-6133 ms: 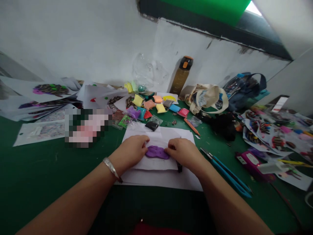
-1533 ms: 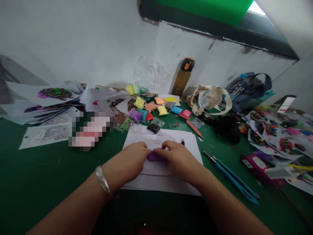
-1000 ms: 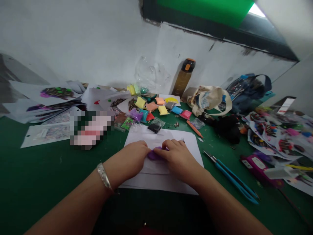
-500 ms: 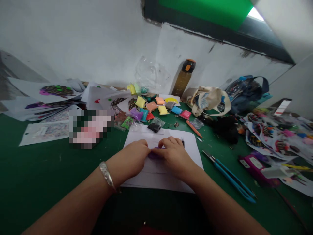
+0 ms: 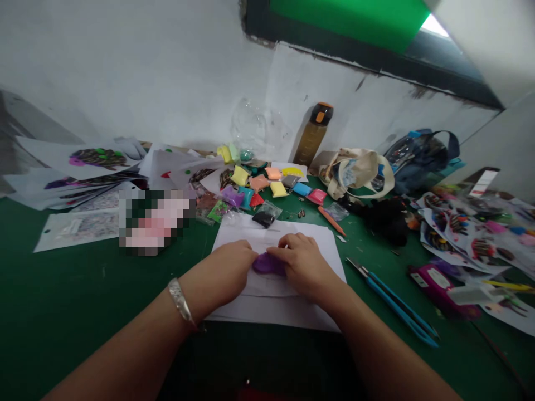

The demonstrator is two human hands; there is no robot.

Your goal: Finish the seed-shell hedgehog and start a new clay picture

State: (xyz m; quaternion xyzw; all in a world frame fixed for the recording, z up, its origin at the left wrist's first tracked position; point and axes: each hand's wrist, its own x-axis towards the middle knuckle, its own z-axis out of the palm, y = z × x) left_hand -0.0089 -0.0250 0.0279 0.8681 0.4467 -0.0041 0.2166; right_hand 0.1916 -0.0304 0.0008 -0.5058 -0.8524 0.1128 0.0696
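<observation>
A flattened purple piece of modelling clay (image 5: 267, 264) lies on the white paper sheets (image 5: 238, 309) in front of me. My left hand (image 5: 234, 268) is closed at the clay's left edge, thumb and finger against it. At its right side, my right hand (image 5: 303, 263) has curled fingers gripping the clay, with the index finger across its top. The right end of the clay is hidden under that hand. Just beyond the hands sits a small bag of black clay (image 5: 264, 218) at the top of the paper.
Small colourful clay packets (image 5: 278, 189) are spread behind the paper. Blue-handled tweezers (image 5: 397, 303) and an orange pen-like tool (image 5: 332, 221) lie to the right. A bottle (image 5: 313, 133) and a cloth bag (image 5: 355, 172) stand by the wall. Printed sheets (image 5: 42, 150) are stacked left.
My right hand has shifted slightly right, and its fingers are drawn together more. More of the purple clay now shows between my hands. The left hand has barely moved.
</observation>
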